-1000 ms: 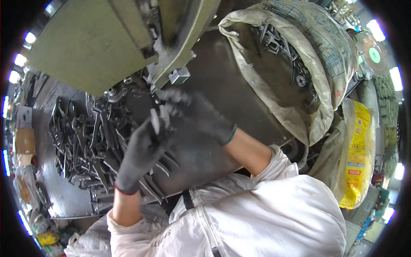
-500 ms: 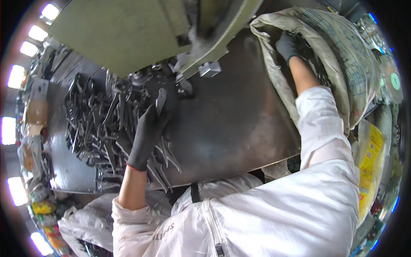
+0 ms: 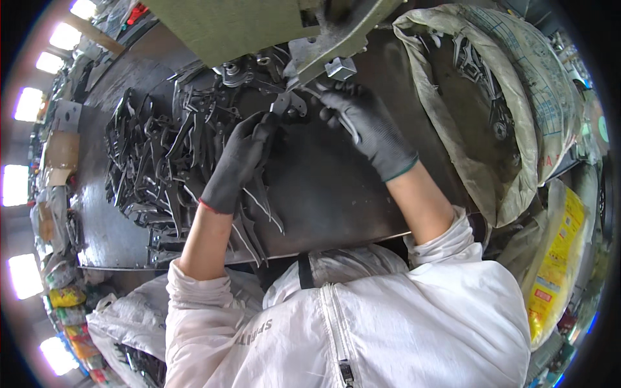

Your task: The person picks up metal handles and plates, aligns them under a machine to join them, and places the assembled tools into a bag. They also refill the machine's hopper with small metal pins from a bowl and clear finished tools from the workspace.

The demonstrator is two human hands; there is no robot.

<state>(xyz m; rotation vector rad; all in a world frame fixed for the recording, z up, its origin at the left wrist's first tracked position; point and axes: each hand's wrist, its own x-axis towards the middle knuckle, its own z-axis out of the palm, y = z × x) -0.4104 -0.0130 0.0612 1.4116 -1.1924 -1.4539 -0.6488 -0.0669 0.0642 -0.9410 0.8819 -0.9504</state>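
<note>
A flat grey metal plate (image 3: 283,103), rounded at one end, juts from the left hand (image 3: 240,154); a slim metal strip (image 3: 350,127) slants in the right hand (image 3: 372,129), curved, I think, though part is hidden from here.

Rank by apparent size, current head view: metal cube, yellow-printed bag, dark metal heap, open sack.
1. Open sack and dark metal heap: too close to rank
2. Yellow-printed bag
3. Metal cube
</note>
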